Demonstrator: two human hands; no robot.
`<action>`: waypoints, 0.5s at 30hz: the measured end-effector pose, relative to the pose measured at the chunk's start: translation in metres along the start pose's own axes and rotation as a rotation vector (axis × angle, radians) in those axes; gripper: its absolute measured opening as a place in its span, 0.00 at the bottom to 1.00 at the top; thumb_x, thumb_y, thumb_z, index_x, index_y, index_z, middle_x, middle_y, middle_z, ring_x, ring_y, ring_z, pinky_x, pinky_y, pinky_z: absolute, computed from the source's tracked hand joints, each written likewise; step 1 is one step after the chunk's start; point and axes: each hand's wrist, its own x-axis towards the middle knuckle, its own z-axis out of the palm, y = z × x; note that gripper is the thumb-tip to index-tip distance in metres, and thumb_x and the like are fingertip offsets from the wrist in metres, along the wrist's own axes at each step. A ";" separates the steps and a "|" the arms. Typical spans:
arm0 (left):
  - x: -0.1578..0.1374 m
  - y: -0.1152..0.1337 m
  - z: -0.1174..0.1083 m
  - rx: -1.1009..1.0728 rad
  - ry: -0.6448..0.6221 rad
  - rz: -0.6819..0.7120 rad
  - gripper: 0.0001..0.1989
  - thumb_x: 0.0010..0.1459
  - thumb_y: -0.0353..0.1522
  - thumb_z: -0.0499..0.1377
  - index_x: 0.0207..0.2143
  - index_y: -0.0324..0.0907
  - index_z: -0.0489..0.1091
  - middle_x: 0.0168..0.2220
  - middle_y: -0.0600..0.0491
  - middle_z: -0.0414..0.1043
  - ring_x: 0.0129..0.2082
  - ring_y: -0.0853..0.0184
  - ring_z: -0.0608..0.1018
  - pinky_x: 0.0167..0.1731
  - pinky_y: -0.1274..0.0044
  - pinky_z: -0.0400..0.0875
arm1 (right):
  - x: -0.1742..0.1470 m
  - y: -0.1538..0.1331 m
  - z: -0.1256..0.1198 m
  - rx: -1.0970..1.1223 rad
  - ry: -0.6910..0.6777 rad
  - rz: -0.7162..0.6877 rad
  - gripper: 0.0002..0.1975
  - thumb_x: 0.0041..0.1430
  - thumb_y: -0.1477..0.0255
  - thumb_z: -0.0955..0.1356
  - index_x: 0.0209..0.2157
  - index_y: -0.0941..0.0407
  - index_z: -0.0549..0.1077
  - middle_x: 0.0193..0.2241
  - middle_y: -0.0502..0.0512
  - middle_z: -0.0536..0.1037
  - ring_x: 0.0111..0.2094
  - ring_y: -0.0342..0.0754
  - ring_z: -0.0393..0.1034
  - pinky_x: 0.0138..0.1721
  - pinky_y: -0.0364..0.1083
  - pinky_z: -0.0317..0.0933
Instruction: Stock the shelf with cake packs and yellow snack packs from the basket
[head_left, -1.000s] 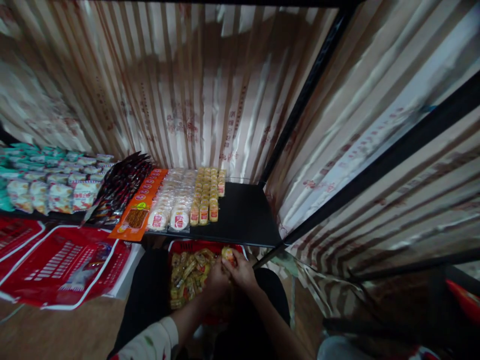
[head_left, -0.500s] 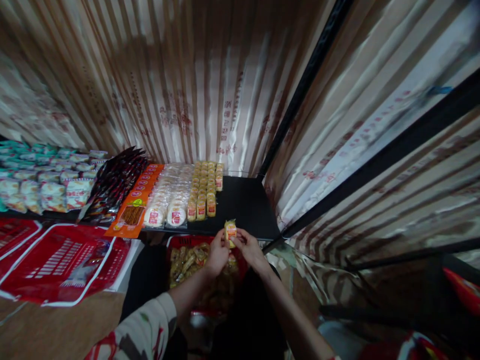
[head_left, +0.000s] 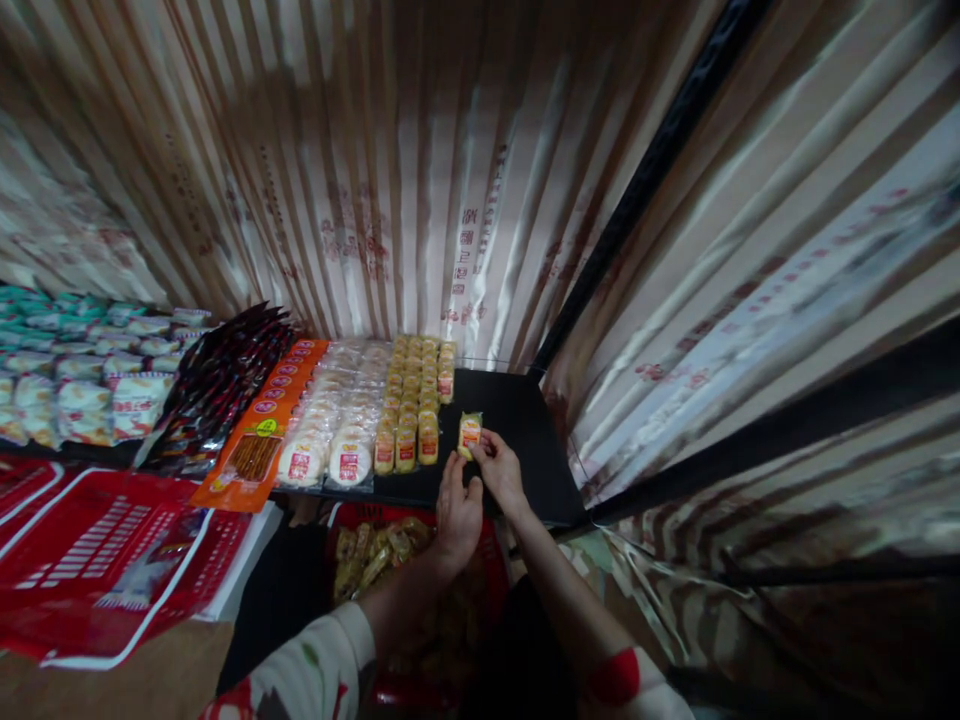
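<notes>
A small yellow wrapped snack pack [head_left: 469, 434] with a red and white label is pinched in my right hand [head_left: 501, 470], held over the black shelf [head_left: 514, 415]. Just below it, my left hand [head_left: 459, 512] has its fingers stretched out near the pack's lower end; whether they touch it I cannot tell. Rows of matching yellow packs [head_left: 406, 440] stand on the shelf to the left of my hands. Beneath my forearms, a red basket [head_left: 491, 560] holds many loose packs of the same kind [head_left: 375, 550].
Left of the yellow rows are round white cracker packs [head_left: 349, 462], an orange snack bag [head_left: 247, 450], dark pouches [head_left: 217, 390] and white-and-green packets [head_left: 139, 405]. Red bags [head_left: 112, 560] hang below the shelf. A black post [head_left: 637, 210] rises at the right, before pleated sheeting [head_left: 420, 180].
Both hands have moved forward from above the basket to the shelf with the snack pack. The left hand has loosened from the pack, its fingers straightening.
</notes>
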 end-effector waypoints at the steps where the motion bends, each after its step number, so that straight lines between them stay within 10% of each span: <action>1: 0.007 0.002 0.003 -0.023 -0.014 -0.014 0.22 0.57 0.29 0.50 0.55 0.36 0.60 0.62 0.45 0.54 0.62 0.67 0.57 0.62 0.76 0.47 | 0.007 0.000 0.004 -0.007 0.002 -0.007 0.16 0.49 0.65 0.66 0.40 0.56 0.71 0.36 0.55 0.78 0.36 0.48 0.72 0.41 0.47 0.67; 15: 0.089 0.012 0.023 -0.165 0.036 -0.041 0.26 0.59 0.29 0.47 0.60 0.35 0.51 0.63 0.44 0.49 0.63 0.64 0.53 0.62 0.72 0.45 | 0.073 -0.006 0.042 -0.205 -0.050 -0.108 0.16 0.52 0.63 0.64 0.41 0.53 0.72 0.35 0.51 0.76 0.35 0.47 0.70 0.39 0.46 0.64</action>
